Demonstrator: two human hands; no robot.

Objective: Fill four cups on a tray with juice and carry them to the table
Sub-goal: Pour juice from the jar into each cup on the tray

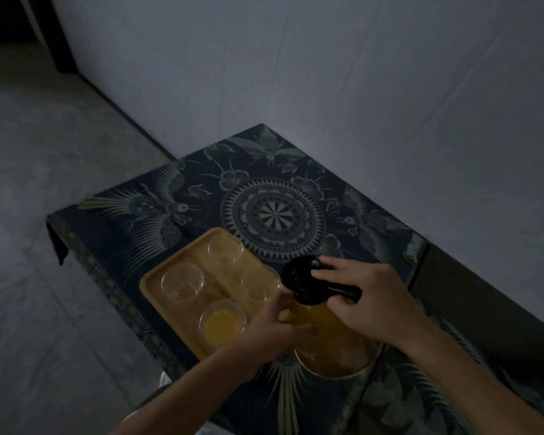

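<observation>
A wooden tray (157,290) lies on a patterned tablecloth and carries several clear cups. The nearest cup (223,323) holds some orange juice; the left cup (182,282), far cup (226,250) and right cup (259,284) look empty. Right of the tray stands a glass jug of orange juice (336,343) with a black lid and handle (308,279). My left hand (277,324) grips the jug's neck. My right hand (368,296) is wrapped around the black handle at the top.
The dark tablecloth (274,211) with a round central pattern covers a small table set against a pale wall (327,73). Grey floor (44,215) lies to the left, past the table's left edge. The scene is dim.
</observation>
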